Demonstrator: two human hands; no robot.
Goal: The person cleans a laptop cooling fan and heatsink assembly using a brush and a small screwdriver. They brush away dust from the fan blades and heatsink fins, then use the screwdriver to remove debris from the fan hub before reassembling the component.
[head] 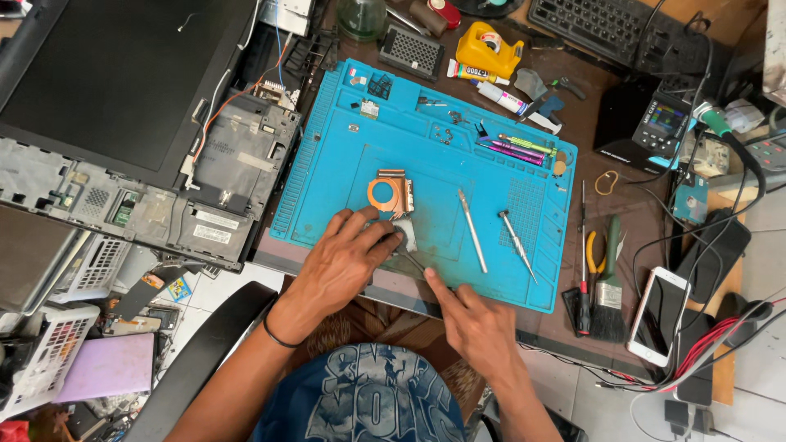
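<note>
A copper heat sink (390,195) with a round ring lies on the blue work mat (344,176). My left hand (348,262) rests flat on the mat just below it, fingers pressing a small grey metal part (407,236). My right hand (475,323) sits at the mat's near edge and grips a thin tool (412,262) whose tip reaches the grey part. Two screwdrivers (472,231) (517,244) lie on the mat to the right of my hands.
A dismantled laptop (164,147) lies open to the left. Right of the mat are a brush (610,286), yellow-handled pliers (591,250), a phone (657,315), cables and a small station with a screen (659,123). A yellow tape dispenser (489,47) and tubes sit behind.
</note>
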